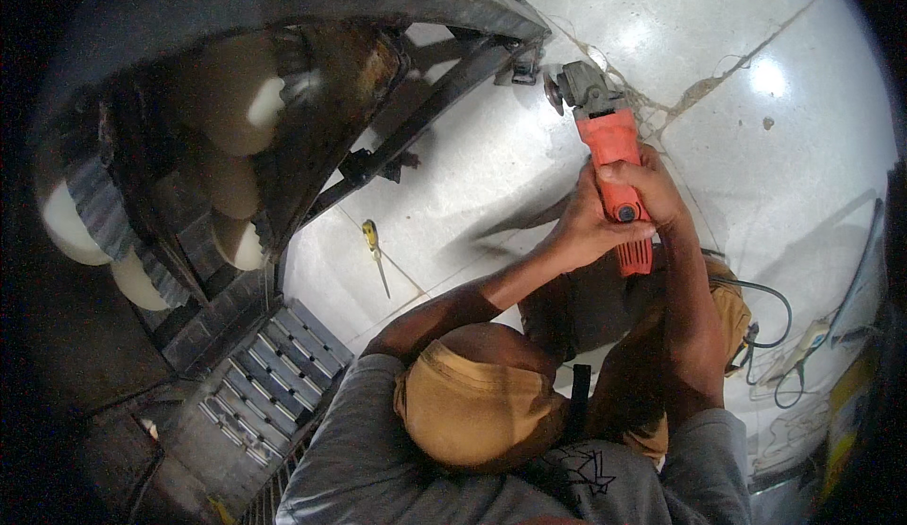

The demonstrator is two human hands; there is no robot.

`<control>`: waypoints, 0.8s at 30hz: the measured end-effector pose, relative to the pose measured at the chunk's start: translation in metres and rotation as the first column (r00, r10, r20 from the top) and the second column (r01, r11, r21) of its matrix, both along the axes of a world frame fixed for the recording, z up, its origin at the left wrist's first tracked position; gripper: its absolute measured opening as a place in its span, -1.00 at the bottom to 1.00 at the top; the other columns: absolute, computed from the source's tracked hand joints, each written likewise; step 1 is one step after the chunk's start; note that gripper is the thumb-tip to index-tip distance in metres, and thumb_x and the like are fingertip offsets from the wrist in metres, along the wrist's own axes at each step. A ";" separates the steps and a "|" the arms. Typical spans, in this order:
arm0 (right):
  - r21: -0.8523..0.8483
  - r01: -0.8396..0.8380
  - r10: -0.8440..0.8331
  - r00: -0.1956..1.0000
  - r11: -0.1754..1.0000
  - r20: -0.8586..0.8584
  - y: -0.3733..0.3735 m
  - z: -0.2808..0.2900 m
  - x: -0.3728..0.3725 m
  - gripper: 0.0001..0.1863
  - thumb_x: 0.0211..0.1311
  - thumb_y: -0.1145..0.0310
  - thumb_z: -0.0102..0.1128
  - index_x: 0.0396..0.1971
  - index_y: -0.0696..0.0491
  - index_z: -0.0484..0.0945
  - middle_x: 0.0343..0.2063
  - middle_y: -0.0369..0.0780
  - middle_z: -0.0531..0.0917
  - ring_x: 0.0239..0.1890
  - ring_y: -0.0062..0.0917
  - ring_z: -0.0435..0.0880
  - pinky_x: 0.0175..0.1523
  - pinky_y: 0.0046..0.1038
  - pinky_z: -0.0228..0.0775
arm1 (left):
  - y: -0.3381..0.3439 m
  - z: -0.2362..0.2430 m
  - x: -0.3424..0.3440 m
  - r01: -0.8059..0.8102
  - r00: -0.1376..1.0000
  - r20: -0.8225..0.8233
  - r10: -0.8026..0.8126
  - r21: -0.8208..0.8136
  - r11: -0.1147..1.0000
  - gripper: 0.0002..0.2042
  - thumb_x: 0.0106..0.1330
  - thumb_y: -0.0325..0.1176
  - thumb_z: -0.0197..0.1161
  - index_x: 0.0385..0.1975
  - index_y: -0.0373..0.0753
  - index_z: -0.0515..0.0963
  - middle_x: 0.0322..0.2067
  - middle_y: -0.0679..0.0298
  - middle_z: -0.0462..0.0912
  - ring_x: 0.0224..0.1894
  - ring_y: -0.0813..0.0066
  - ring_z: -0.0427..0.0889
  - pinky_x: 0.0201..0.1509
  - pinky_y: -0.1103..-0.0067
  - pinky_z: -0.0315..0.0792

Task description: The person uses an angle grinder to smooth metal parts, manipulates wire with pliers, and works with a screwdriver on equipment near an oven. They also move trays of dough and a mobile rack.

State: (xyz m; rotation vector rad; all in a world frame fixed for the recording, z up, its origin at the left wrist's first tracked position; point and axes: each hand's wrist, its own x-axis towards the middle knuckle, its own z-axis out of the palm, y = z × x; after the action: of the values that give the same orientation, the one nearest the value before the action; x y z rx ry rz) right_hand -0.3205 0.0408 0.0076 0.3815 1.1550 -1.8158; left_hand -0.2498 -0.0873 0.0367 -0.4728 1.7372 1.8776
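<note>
Gripping: both hands wrap the red angle grinder (612,152), upper right of centre.
Left hand (584,232): fingers curled round the body from the left.
Right hand (641,189): closed over the top.
Grinder disc (553,93): beside the dark metal frame (416,119).
Floor (453,204): yellow-handled screwdriver (375,253) lies centre-left.

Matt orange plastic angle grinder (614,161) with grey metal head, dark rusty rough metal frame (378,62), glossy cracked pale floor (680,34), ribbed metal tread plates (274,364), yellow-handled screwdriver (375,253)
</note>
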 end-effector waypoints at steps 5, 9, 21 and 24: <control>0.029 -0.002 0.003 1.000 1.000 -0.021 -0.004 0.006 -0.003 -0.49 -0.01 0.23 0.41 -0.06 0.15 0.54 -0.28 -0.26 0.63 -0.29 -0.57 0.59 -0.19 -0.49 0.46 | 0.003 -0.013 0.009 -0.074 0.997 -0.032 0.075 0.038 0.997 -0.15 0.05 -0.44 0.54 0.23 -0.28 0.01 0.06 0.17 0.37 0.14 0.42 0.43 0.19 0.44 0.41; 0.022 -0.017 0.018 0.999 1.000 -0.048 -0.005 0.003 -0.004 -0.49 -0.02 0.23 0.40 -0.05 0.15 0.54 -0.27 -0.26 0.62 -0.29 -0.57 0.58 -0.18 -0.50 0.45 | 0.005 -0.013 0.008 -0.120 0.992 -0.037 0.124 0.096 0.988 -0.22 0.08 -0.50 0.51 0.18 -0.26 0.05 -0.01 0.21 0.42 0.07 0.47 0.49 0.12 0.47 0.47; -0.003 -0.067 0.067 0.998 0.998 -0.012 -0.005 0.002 -0.009 -0.48 -0.03 0.22 0.39 -0.06 0.14 0.52 -0.27 -0.28 0.61 -0.29 -0.58 0.58 -0.16 -0.51 0.45 | 0.004 -0.014 0.008 -0.105 0.993 -0.041 0.107 0.054 0.993 -0.24 0.12 -0.52 0.48 0.20 -0.27 0.04 0.01 0.19 0.44 0.08 0.46 0.51 0.14 0.46 0.49; -0.009 -0.047 0.047 0.999 0.999 -0.015 -0.007 0.001 -0.008 -0.49 -0.03 0.21 0.40 -0.08 0.15 0.54 -0.30 -0.28 0.61 -0.32 -0.58 0.58 -0.20 -0.51 0.45 | 0.003 -0.017 0.010 -0.095 0.994 -0.053 0.098 0.062 0.994 -0.24 0.12 -0.53 0.47 0.20 -0.27 0.04 0.02 0.19 0.44 0.08 0.46 0.51 0.14 0.46 0.49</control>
State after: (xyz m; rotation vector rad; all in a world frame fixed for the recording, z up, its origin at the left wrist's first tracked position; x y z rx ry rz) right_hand -0.3282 0.0342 0.0083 0.3334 1.1558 -1.7849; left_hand -0.2393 -0.0848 0.0200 -0.4943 1.7160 2.0225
